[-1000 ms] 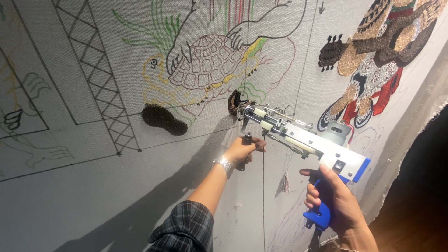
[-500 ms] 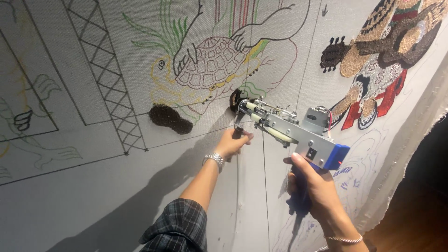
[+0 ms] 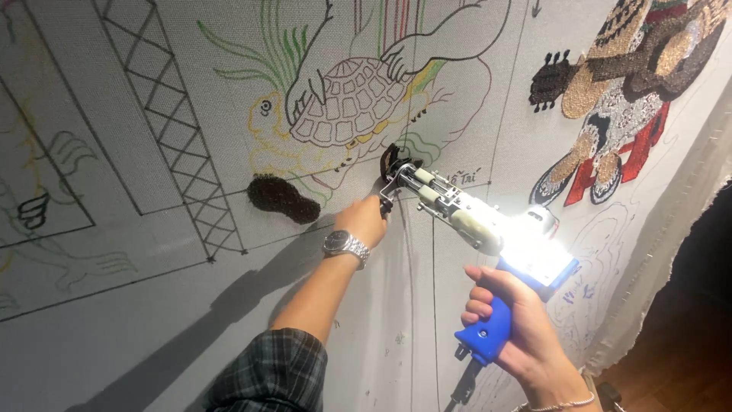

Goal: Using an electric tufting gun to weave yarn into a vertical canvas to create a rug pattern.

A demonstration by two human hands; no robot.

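Right hand clamped on blue tufting gun handle, left hand gripping its front.

There was one tufting gun, blue-handled with a pale body. Two hands were in view: one left hand and one right hand. One wristwatch sat on the left wrist, and one thin bracelet on the right. One plaid sleeve showed. One stretched grey cloth carried the drawings: one outlined turtle, one lattice tower, and one tufted guitar-player figure. One dark tufted patch lay beside the turtle. One cord hung from the gun's handle.
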